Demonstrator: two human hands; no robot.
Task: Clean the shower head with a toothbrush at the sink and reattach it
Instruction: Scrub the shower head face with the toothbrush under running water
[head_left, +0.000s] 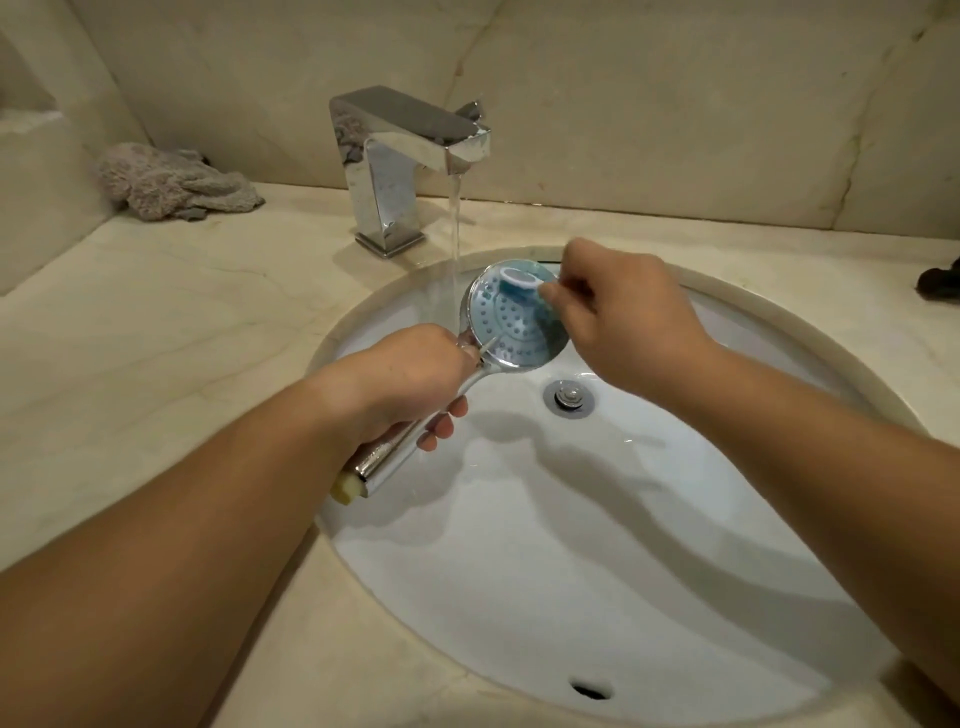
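Warm, fairly dim indoor light falls from above, giving the marble a yellowish cast. Soft double shadows of the arms stretch across the white sink (597, 545) basin. Bright glare glints on the chrome faucet (402, 156). The wide-angle lens bows the desk (130, 338) edge and stretches the forearms near the corners; fine detail looks slightly soft throughout.
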